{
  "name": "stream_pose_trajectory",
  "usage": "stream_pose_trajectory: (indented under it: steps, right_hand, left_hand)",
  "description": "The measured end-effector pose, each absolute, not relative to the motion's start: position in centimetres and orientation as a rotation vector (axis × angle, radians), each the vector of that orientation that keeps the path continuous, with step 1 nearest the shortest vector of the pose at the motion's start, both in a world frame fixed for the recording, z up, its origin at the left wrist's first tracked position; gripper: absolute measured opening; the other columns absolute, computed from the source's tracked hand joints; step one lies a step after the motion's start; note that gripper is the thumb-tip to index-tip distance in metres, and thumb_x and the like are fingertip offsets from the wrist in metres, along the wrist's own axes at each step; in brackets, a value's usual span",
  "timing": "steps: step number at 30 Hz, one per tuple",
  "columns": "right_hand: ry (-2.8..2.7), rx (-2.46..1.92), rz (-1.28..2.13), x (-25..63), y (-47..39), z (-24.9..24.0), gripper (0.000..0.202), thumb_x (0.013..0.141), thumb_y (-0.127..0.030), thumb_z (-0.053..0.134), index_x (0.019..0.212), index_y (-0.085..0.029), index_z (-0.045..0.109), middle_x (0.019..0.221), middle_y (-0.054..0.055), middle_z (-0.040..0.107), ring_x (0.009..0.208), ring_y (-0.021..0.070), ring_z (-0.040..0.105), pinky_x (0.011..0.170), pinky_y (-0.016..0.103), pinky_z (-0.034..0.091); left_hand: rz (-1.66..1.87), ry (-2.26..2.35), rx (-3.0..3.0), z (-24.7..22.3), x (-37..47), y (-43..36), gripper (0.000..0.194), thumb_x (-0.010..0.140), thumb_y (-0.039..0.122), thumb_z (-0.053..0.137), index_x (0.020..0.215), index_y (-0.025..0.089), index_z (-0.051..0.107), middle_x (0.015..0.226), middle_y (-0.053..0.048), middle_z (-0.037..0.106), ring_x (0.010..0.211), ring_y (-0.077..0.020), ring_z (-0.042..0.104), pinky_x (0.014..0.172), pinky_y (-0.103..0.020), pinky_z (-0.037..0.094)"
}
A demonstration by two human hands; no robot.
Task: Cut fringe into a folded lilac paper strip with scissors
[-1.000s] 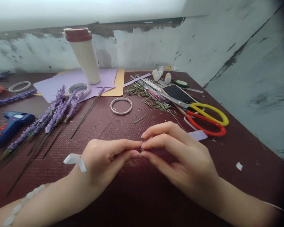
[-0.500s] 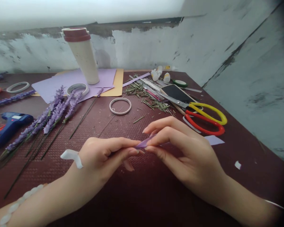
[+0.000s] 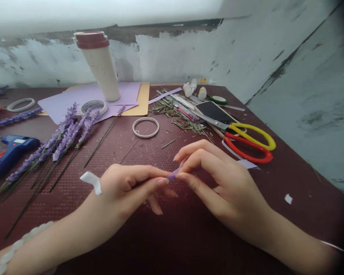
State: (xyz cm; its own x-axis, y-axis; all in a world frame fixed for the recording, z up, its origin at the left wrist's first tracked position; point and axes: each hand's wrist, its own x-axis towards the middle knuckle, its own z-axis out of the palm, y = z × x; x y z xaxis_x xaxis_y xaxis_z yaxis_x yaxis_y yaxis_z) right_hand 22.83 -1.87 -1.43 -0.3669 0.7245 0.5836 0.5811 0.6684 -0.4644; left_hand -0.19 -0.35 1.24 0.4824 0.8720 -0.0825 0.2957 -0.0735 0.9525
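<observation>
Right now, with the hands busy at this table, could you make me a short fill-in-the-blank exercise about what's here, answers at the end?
1. The left hand and right hand both pinch a small slip whose colour is ____.
2. A white strip juts from the back of the ____ hand.
3. The scissors have one yellow handle and one ____ handle.
4. The glue gun has a body coloured ____.

Missing words: purple; left; red; blue.

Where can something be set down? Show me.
Mostly bare table: between scissors and right forearm, around one white scrap; smaller patch between nearest tape ring and left hand. Crowded: beside scissors, with phone, clippings; left, with purple flowers, glue gun.
</observation>
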Motion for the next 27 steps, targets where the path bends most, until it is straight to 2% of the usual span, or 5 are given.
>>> stream_pose_trajectory:
  steps: [9,15,19,22,27]
  right_hand:
    - [-2.081,-1.005,0.235,23.0,-2.0,-1.4,0.025,0.106,-0.006,0.064,0.094,-0.027,0.061,0.102,0.004,0.080,0.088,0.0216,0.081,0.078,0.033,0.062]
    - [-2.067,-0.977,0.242,23.6,-1.9,-0.7,0.022,0.106,-0.011,0.068,0.093,-0.028,0.070,0.099,0.004,0.086,0.085,0.0223,0.083,0.083,0.037,0.066]
    - [-1.992,-1.040,0.334,23.5,-2.0,-0.6,0.027,0.109,-0.014,0.067,0.086,-0.027,0.072,0.093,0.002,0.086,0.081,0.0201,0.082,0.079,0.032,0.067]
    - [-1.942,-1.098,0.472,23.3,-1.9,-0.6,0.020,0.106,-0.015,0.070,0.091,-0.027,0.073,0.087,0.001,0.085,0.077,0.0208,0.082,0.070,0.029,0.067]
    - [-2.064,-0.965,0.653,23.7,-1.6,-0.4,0.020,0.105,-0.010,0.071,0.106,-0.025,0.083,0.098,0.002,0.086,0.086,0.0183,0.084,0.080,0.025,0.069]
  left_hand:
    - [0.657,0.975,1.636,0.9,-0.6,-0.3,0.017,0.104,0.020,0.074,0.101,0.020,0.092,0.067,0.004,0.086,0.063,-0.0147,0.085,0.068,-0.018,0.066]
    - [0.670,1.006,1.633,0.7,-0.5,-0.1,0.017,0.105,0.022,0.074,0.099,0.020,0.090,0.086,-0.001,0.093,0.061,-0.0134,0.083,0.065,-0.019,0.066]
    - [0.656,1.024,1.787,0.2,-0.9,-0.2,0.017,0.105,0.025,0.076,0.105,0.022,0.092,0.076,0.001,0.090,0.063,-0.0150,0.083,0.068,-0.019,0.064]
    - [0.607,1.058,1.869,0.1,-1.0,-0.2,0.017,0.105,0.030,0.078,0.109,0.025,0.094,0.075,0.001,0.090,0.066,-0.0159,0.084,0.072,-0.020,0.063]
    - [0.598,1.003,1.851,0.2,-0.8,0.1,0.018,0.103,0.024,0.075,0.102,0.022,0.093,0.068,0.001,0.087,0.061,-0.0161,0.082,0.067,-0.020,0.062]
